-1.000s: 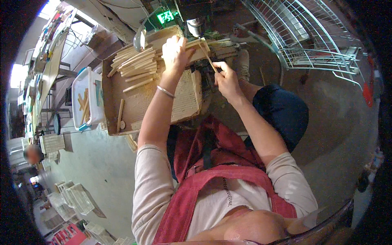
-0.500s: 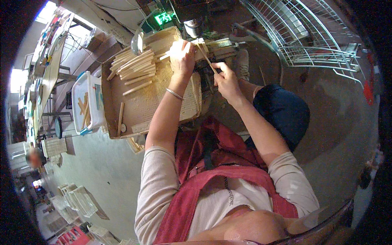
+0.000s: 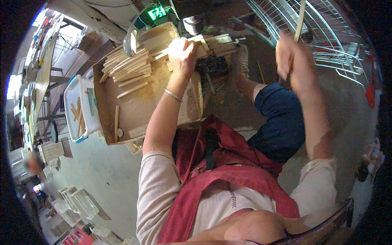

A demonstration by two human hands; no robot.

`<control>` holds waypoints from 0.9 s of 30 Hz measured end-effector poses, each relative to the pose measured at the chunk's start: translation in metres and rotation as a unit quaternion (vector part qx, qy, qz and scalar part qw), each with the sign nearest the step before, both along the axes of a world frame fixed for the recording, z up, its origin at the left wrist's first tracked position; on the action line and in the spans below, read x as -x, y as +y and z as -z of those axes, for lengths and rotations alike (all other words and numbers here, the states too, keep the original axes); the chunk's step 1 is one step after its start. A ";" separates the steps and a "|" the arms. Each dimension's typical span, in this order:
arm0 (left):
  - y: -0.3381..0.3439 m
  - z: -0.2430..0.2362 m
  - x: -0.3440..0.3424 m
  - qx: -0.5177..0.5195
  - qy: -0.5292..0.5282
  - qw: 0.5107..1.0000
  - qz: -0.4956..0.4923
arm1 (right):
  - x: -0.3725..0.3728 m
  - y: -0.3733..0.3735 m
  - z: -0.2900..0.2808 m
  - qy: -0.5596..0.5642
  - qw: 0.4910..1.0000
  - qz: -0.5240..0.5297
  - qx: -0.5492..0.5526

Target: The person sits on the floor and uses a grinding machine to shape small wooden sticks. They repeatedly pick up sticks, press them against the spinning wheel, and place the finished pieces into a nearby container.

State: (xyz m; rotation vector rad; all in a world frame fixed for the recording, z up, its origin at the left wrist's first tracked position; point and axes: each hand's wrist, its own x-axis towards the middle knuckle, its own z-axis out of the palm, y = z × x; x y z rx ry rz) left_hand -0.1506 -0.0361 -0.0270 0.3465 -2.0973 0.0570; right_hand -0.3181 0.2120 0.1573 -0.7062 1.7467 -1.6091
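Note:
My left hand (image 3: pixel 182 57) is closed on a light wooden strip (image 3: pixel 162 54) at the back right corner of a shallow cardboard box (image 3: pixel 107 122). A pile of cut wooden sticks (image 3: pixel 126 67) lies in that box, beside sawdust (image 3: pixel 149 90); a small white disc (image 3: pixel 120 133) is near its front left. My right hand (image 3: pixel 292 57) is raised at the right and smeared by motion, closed on a long thin stick (image 3: pixel 301 20) that points upward. Just right of my left hand are more strips (image 3: pixel 220 45) over a dark machine part (image 3: pixel 213 65).
A lamp head (image 3: pixel 130 43) hangs over the box, near a white cylinder (image 3: pixel 191 25). A plastic tub (image 3: pixel 87 118) stands left of the box. Wire racks (image 3: pixel 335 49) are at upper right, a cluttered bench (image 3: pixel 38 81) at far left, and a blurred person (image 3: pixel 33 163) at lower left.
My right hand has swung right and upward with the long stick, away from my left hand. My left hand stays at the box's back corner, with slight movement.

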 end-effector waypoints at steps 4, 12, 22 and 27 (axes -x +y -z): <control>-0.001 0.000 0.002 -0.006 0.018 1.000 -0.001 | 0.099 -0.095 -0.033 -0.013 0.984 -0.048 0.173; 0.001 0.000 0.006 -0.017 -0.003 1.000 -0.016 | 0.096 -0.186 -0.110 0.079 0.955 0.019 0.284; 0.005 -0.005 0.007 -0.024 -0.022 0.999 -0.024 | 0.066 -0.152 -0.104 0.139 0.934 0.061 0.323; 0.006 -0.005 0.007 -0.030 -0.024 0.999 -0.025 | 0.056 -0.145 -0.103 0.161 0.930 0.090 0.317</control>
